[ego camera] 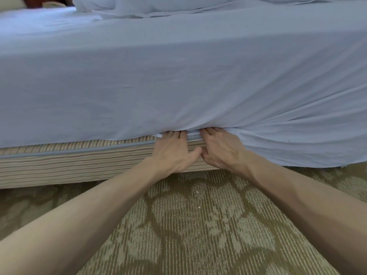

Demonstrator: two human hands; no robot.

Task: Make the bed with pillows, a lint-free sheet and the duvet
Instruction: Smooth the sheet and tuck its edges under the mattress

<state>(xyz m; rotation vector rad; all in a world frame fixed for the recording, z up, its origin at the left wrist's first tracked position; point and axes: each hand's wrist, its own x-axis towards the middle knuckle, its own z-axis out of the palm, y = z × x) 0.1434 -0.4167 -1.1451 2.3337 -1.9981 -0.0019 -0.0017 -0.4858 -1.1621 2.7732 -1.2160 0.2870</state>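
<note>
Sheet (178,76) of pale blue-white cloth lies across the top and falls smoothly down the near side, above the striped bed base (79,167). Both hands meet at its lower edge, side by side, palms down. The left hand (174,153) has its fingers straight and close together, pushed in under the cloth where it meets the base; the fingertips are hidden. The right hand (222,149) does the same just beside it, fingers straight and buried under the fold. The two thumbs touch between the hands. Neither hand pinches the cloth; both press it inward.

Left of the hands the sheet edge runs neatly along the top of the base, leaving the stripes and a pale cord trim (79,149) bare. Right of the hands the cloth hangs loose, covering the base and reaching close to the patterned carpet (198,225), with creases fanning out from the hands. At the far top, more white bedding (158,4) lies bunched; which piece it is cannot be told.
</note>
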